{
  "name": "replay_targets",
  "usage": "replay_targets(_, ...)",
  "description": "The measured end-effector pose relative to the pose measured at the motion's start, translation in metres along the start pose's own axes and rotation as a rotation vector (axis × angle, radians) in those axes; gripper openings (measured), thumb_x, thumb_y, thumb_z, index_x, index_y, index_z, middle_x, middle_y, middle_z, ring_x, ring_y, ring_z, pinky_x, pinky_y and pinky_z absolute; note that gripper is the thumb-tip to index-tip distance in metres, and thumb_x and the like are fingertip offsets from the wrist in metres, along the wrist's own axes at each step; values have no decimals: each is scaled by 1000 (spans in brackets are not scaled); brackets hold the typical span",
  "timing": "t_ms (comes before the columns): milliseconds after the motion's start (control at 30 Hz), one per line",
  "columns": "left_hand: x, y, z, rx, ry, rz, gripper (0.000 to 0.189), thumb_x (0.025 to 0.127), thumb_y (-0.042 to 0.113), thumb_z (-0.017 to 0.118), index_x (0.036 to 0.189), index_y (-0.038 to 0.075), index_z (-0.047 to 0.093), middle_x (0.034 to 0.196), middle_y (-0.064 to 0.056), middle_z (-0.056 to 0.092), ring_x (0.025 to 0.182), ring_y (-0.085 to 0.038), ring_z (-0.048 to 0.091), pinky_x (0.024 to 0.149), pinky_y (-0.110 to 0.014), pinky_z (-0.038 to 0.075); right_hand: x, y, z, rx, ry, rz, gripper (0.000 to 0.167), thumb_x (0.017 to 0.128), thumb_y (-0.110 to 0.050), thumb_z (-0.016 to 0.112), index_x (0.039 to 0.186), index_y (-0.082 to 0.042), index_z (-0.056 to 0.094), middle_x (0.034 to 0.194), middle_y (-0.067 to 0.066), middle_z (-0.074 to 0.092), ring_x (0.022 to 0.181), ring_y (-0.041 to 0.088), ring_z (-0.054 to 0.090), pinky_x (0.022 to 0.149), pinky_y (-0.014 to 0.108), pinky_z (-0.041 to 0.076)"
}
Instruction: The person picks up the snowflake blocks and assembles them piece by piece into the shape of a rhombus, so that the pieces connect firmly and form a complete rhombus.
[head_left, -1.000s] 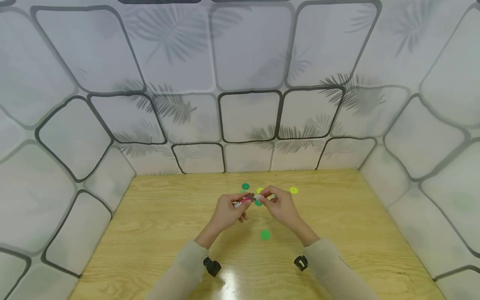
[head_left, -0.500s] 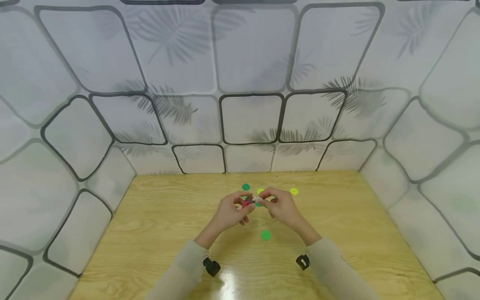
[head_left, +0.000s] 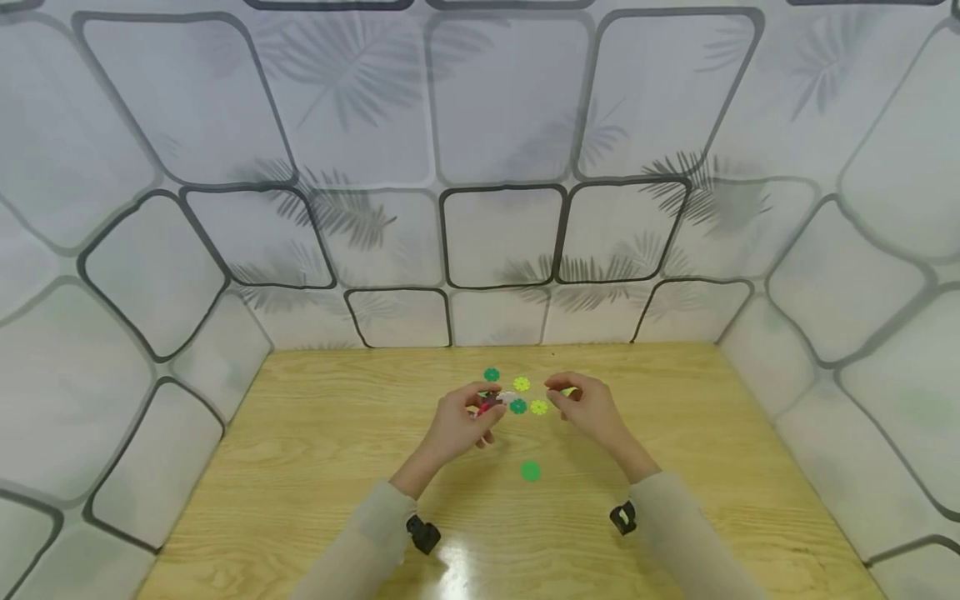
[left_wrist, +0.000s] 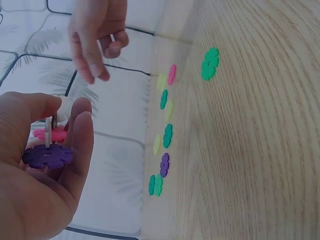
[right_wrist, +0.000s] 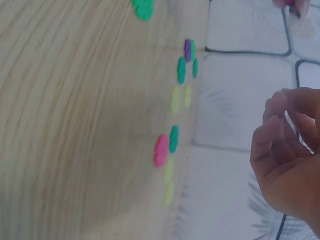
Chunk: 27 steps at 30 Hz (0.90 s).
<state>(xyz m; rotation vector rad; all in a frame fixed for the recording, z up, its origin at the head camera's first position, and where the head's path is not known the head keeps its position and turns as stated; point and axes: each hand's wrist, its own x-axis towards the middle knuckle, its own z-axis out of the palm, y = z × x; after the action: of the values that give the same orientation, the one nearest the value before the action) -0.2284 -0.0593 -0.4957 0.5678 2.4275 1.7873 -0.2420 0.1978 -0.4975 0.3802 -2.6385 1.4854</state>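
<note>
My left hand (head_left: 459,425) holds a small cluster of snowflake discs above the table, pinched between thumb and fingers. In the left wrist view the cluster has a purple snowflake disc (left_wrist: 47,156) in front, a pink disc (left_wrist: 49,134) behind it and a white disc (left_wrist: 63,111) near the fingertips. Part of the cluster is hidden by the fingers. To the right, apart from the cluster, my right hand (head_left: 594,410) hovers with loosely bent fingers. Nothing shows between its fingers in the right wrist view.
On the wooden table (head_left: 337,467) lie several loose snowflake discs. A green disc (head_left: 531,472) is nearest me; a teal disc (head_left: 518,406) and yellow disc (head_left: 538,407) lie between the hands. A pink disc (right_wrist: 161,150) shows in the right wrist view. Patterned walls (head_left: 495,233) surround the table.
My right hand has let go of the white disc and moved away to the right. The left hand keeps the cluster in nearly the same place, and discs behind the right hand are now visible.
</note>
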Motion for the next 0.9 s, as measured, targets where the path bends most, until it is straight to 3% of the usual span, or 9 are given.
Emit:
replay_targets(167,-1,2,-1,21,13,-7,39,101,15,73,138,4,66,96,-17,72,62,-42,73,47,-32,59,1,24,-8,-88,29,51,22,99,-8,71,119,1,73,112,19,74,72,14,58,60,22,48)
replay_targets(433,-2,4,-1,23,18,-3,38,101,15,73,137,4,67,97,-16,73,51,-8,64,45,-36,58,-3,57,-12,-142,5,150,28,97,-10,71,122,5,72,114,24,69,82,22,63,67,28,53)
replay_targets(667,-3,3,-1,20,11,-14,39,101,15,73,138,5,66,96,-15,71,50,-7,63,44,-26,54,-6,81,-9,-171,-17,168,28,98,-12,73,123,1,72,113,20,68,98,30,69,84,40,60)
replay_targets(900,-2,4,-1,22,16,-13,40,102,18,73,139,5,66,96,-15,70,50,-7,63,43,-21,51,-5,89,-7,-201,-46,174,34,94,-16,77,124,0,72,113,20,69,107,36,66,94,54,58)
